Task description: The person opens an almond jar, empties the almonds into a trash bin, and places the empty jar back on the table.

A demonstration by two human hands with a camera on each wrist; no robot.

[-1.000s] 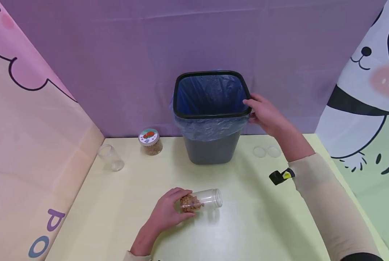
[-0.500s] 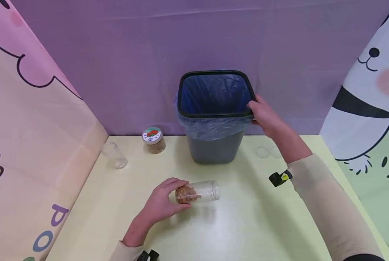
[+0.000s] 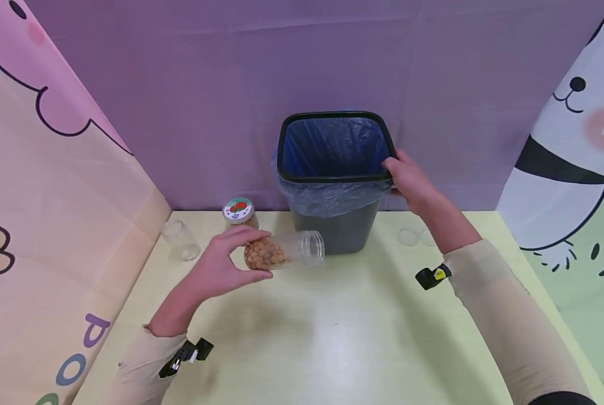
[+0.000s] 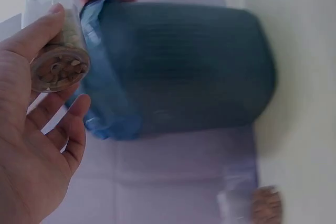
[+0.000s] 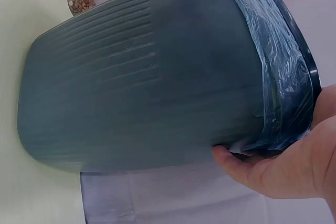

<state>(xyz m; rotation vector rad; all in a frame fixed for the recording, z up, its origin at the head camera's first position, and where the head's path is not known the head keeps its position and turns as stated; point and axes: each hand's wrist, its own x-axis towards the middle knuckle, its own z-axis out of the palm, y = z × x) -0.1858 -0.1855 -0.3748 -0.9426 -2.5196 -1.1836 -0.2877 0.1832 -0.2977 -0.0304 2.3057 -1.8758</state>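
Note:
My left hand [image 3: 226, 261] grips the base end of a clear jar [image 3: 286, 250] with brown pieces gathered near its bottom. The jar lies sideways in the air above the table, its lidless mouth pointing right. In the left wrist view the same jar [image 4: 58, 35] shows its base and the pieces inside. My right hand [image 3: 410, 180] holds the right rim of a grey trash bin [image 3: 332, 225] lined with a blue bag. Thumb over the black rim, fingers against the outside, as the right wrist view shows of the right hand [image 5: 294, 166].
A lidded jar [image 3: 238, 211] of brown pieces stands left of the bin, partly behind my left hand. Farther left a clear jar [image 3: 181, 239] lies on its side. Two clear discs [image 3: 408, 237] lie right of the bin. A purple backdrop [image 3: 205, 112] rises behind the table.
My left hand has raised the jar off the table area and moved it up and left, nearer the bin. The right hand keeps hold of the rim. The head view has shifted slightly.

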